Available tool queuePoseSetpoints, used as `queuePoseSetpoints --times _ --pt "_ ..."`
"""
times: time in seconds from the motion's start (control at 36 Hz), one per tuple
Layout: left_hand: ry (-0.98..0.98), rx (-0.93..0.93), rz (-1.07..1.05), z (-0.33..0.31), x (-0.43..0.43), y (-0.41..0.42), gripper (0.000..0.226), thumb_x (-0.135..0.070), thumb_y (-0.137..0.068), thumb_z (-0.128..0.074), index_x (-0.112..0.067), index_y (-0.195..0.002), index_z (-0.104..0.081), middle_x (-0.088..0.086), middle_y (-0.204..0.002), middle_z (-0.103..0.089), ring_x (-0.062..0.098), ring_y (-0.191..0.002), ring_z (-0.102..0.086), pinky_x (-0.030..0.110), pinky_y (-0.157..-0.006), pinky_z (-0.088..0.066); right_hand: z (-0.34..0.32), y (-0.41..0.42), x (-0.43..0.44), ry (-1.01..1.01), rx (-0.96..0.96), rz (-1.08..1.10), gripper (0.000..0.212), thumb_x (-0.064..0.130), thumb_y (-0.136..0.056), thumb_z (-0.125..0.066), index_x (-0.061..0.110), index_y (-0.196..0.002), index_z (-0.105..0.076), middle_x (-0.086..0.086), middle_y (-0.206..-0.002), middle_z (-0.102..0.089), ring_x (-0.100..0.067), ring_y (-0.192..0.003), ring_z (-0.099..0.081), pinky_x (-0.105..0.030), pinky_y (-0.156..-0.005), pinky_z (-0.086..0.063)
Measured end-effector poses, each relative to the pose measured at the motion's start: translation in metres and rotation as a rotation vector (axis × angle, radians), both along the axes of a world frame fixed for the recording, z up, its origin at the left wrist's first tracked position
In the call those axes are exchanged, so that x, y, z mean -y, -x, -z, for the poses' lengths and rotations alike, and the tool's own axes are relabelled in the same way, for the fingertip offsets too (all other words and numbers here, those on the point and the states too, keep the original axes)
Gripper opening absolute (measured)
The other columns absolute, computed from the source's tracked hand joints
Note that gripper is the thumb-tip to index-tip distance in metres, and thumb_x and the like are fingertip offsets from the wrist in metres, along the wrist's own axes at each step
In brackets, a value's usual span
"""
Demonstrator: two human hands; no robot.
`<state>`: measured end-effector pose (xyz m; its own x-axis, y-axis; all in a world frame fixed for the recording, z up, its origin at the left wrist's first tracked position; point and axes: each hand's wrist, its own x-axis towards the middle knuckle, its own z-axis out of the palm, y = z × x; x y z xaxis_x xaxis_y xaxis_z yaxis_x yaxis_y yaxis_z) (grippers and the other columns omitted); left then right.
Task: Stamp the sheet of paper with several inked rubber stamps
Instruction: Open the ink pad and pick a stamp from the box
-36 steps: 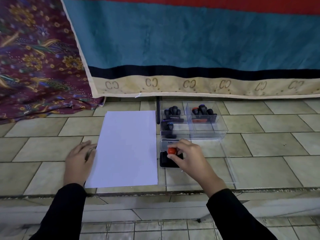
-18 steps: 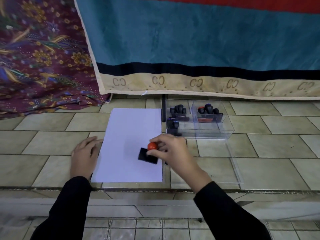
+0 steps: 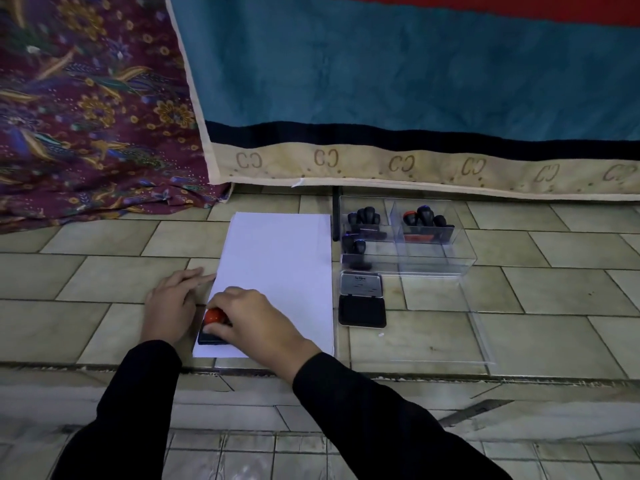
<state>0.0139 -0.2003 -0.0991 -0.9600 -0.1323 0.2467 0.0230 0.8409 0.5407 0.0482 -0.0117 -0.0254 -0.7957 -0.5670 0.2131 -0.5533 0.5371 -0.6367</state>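
On near-left corner of sheet [image 3: 277,265]: stamp [image 3: 212,317] base-down on paper.
Right hand [image 3: 249,317] fingers curled round stamp's red knob; left hand [image 3: 169,306] flat, fingers straight, at sheet's left edge. Open ink pad [image 3: 362,310] just right of sheet.

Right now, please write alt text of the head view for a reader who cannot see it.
A right hand grips a red-knobbed stamp on the near left corner of a white sheet of paper. The left hand lies flat at the sheet's left edge. An open ink pad and a clear box of stamps lie to the right.
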Motion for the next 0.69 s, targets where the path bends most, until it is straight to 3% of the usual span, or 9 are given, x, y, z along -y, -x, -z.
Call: queuePoseSetpoints --times 0.22,0.5,0.69 --pt "0.019 -0.005 -0.018 0.006 -0.002 0.000 0.060 0.014 -0.080 -0.048 -0.029 -0.115 -0.071 0.000 -0.128 -0.062 0.027 -0.118 -0.052 0.043 -0.101 -0.030 0.006 -0.003 0.006 -0.014 0.021 -0.007 0.022 0.021 -0.088 -0.064 0.003 -0.100 -0.061 -0.014 -0.094 -0.059 -0.028 -0.084 -0.056 -0.032 -0.067 -0.043" --pt "0.031 -0.012 -0.031 0.009 -0.001 0.000 0.059 0.011 -0.082 -0.048 -0.033 -0.114 -0.071 -0.005 -0.129 -0.061 0.022 -0.119 -0.050 0.034 -0.098 -0.026 0.012 -0.006 0.010 -0.012 0.023 -0.016 0.017 0.015 -0.087 -0.063 0.001 -0.097 -0.060 -0.015 -0.094 -0.057 -0.030 -0.084 -0.055 -0.038 -0.069 -0.048" --pt "0.034 -0.001 -0.037 0.007 -0.002 -0.001 0.058 0.010 -0.082 -0.049 -0.032 -0.115 -0.070 -0.004 -0.130 -0.061 0.022 -0.119 -0.050 0.037 -0.100 -0.027 0.016 -0.005 0.010 0.024 0.059 -0.012 0.020 0.017 -0.087 -0.063 0.004 -0.101 -0.060 -0.014 -0.098 -0.057 -0.031 -0.089 -0.055 -0.040 -0.074 -0.048"
